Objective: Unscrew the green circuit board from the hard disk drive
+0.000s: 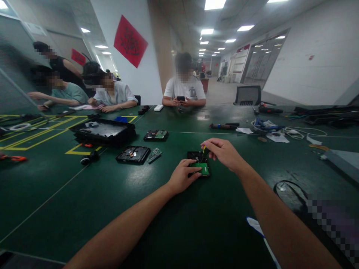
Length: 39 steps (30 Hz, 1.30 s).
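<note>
A hard drive with a green circuit board on top lies on the dark green table in front of me. My left hand rests on its left side, fingers spread and stretched across the board. In my right hand is a screwdriver with a yellow and dark handle. Fingers and thumb are closed round the handle, and the shaft points down at the drive. Its tip is too small to make out. Left of the drive lie a loose circuit board and an opened hard drive casing.
Another hard drive and a black tray with metal parts stand farther back left. A power screwdriver, cables and a grey box lie to the right. A person with a phone sits opposite; several people are at left.
</note>
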Each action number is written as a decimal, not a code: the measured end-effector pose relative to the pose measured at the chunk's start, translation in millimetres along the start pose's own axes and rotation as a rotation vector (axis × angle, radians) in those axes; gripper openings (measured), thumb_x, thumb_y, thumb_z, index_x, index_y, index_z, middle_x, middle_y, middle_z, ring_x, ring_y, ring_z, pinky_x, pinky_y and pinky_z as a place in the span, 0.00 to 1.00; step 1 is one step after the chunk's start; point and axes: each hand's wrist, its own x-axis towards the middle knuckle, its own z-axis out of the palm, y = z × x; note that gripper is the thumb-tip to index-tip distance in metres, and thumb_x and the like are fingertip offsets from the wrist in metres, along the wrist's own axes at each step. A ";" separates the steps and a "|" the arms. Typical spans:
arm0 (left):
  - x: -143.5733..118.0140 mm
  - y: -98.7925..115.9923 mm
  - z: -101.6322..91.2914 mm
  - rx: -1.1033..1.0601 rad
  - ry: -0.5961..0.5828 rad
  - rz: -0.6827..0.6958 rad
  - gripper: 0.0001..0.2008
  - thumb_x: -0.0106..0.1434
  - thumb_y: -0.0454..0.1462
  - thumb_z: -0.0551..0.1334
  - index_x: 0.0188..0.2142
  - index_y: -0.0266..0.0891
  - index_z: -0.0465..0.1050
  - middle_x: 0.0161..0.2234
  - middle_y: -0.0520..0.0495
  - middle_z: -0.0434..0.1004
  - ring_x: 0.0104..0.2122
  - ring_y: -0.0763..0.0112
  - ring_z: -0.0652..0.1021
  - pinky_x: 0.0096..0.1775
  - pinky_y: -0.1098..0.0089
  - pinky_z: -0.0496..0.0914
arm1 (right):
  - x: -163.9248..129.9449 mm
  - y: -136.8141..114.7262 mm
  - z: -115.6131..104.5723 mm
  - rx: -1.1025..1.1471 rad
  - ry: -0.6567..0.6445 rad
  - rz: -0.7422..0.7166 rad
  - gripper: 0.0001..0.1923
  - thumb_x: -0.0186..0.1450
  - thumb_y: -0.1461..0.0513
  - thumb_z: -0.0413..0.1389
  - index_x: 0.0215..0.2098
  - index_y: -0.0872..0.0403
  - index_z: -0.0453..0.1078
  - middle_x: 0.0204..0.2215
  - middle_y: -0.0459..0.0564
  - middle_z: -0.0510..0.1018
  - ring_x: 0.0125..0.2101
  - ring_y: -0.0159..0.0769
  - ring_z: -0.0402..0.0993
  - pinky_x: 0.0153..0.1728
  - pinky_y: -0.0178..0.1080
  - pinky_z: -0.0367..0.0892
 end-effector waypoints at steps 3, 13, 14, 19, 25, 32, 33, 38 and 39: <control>-0.3 -0.3 -0.2 0.002 -0.003 -0.008 0.14 0.70 0.44 0.65 0.53 0.49 0.81 0.59 0.42 0.74 0.60 0.54 0.71 0.60 0.48 0.68 | -0.1 -0.5 -0.2 0.002 0.002 -0.001 0.19 0.69 0.48 0.57 0.43 0.53 0.79 0.35 0.51 0.81 0.25 0.32 0.71 0.23 0.35 0.63; 0.2 4.4 -3.3 0.022 -0.020 -0.011 0.15 0.70 0.44 0.65 0.54 0.48 0.81 0.59 0.42 0.74 0.60 0.53 0.71 0.61 0.48 0.68 | 0.3 -5.8 3.6 0.046 0.028 0.032 0.18 0.70 0.50 0.55 0.43 0.55 0.79 0.27 0.49 0.78 0.24 0.32 0.71 0.25 0.36 0.67; 0.0 4.2 -3.4 0.021 -0.024 -0.009 0.15 0.70 0.44 0.64 0.54 0.48 0.81 0.59 0.42 0.73 0.60 0.53 0.71 0.61 0.48 0.68 | 0.3 -6.4 4.0 0.060 0.024 0.041 0.17 0.70 0.52 0.55 0.43 0.55 0.78 0.27 0.49 0.78 0.24 0.33 0.72 0.26 0.36 0.68; -1.2 1.6 -1.6 0.016 -0.024 0.002 0.15 0.70 0.44 0.64 0.55 0.49 0.80 0.60 0.42 0.73 0.60 0.53 0.70 0.61 0.48 0.68 | -1.0 -9.9 3.4 0.050 0.013 0.040 0.14 0.69 0.56 0.55 0.44 0.55 0.77 0.26 0.47 0.77 0.24 0.33 0.72 0.27 0.37 0.68; -1.6 1.4 -0.6 0.022 -0.016 0.004 0.15 0.70 0.44 0.65 0.54 0.48 0.81 0.60 0.41 0.73 0.60 0.53 0.70 0.61 0.48 0.68 | -2.4 -12.0 2.3 0.001 0.032 0.009 0.13 0.68 0.54 0.57 0.42 0.54 0.77 0.26 0.46 0.77 0.24 0.33 0.71 0.26 0.36 0.66; -1.0 1.1 0.0 0.024 -0.014 0.004 0.15 0.70 0.44 0.65 0.54 0.49 0.81 0.59 0.42 0.73 0.60 0.53 0.71 0.61 0.48 0.68 | -0.1 -3.8 4.7 0.058 0.043 0.031 0.11 0.68 0.55 0.58 0.42 0.53 0.73 0.35 0.49 0.80 0.24 0.30 0.71 0.20 0.34 0.62; -0.8 1.4 0.0 0.025 -0.014 0.006 0.15 0.70 0.44 0.65 0.54 0.48 0.81 0.59 0.41 0.73 0.60 0.53 0.71 0.61 0.48 0.68 | 0.4 -2.8 5.3 0.082 0.032 0.024 0.11 0.68 0.54 0.57 0.43 0.53 0.73 0.38 0.50 0.81 0.24 0.30 0.71 0.20 0.34 0.62; -0.3 4.7 -2.3 0.033 -0.016 -0.001 0.15 0.70 0.44 0.65 0.53 0.48 0.81 0.59 0.41 0.74 0.59 0.54 0.71 0.61 0.49 0.68 | 2.1 -1.5 7.8 0.193 -0.006 0.050 0.16 0.71 0.53 0.53 0.47 0.54 0.76 0.32 0.50 0.79 0.25 0.33 0.73 0.26 0.36 0.69; -0.3 5.4 -2.9 0.035 -0.019 -0.002 0.15 0.70 0.45 0.64 0.53 0.48 0.81 0.59 0.41 0.74 0.59 0.53 0.71 0.61 0.49 0.68 | 2.1 -1.9 7.9 0.194 -0.008 0.055 0.16 0.71 0.54 0.52 0.48 0.54 0.76 0.30 0.49 0.78 0.25 0.33 0.73 0.26 0.37 0.69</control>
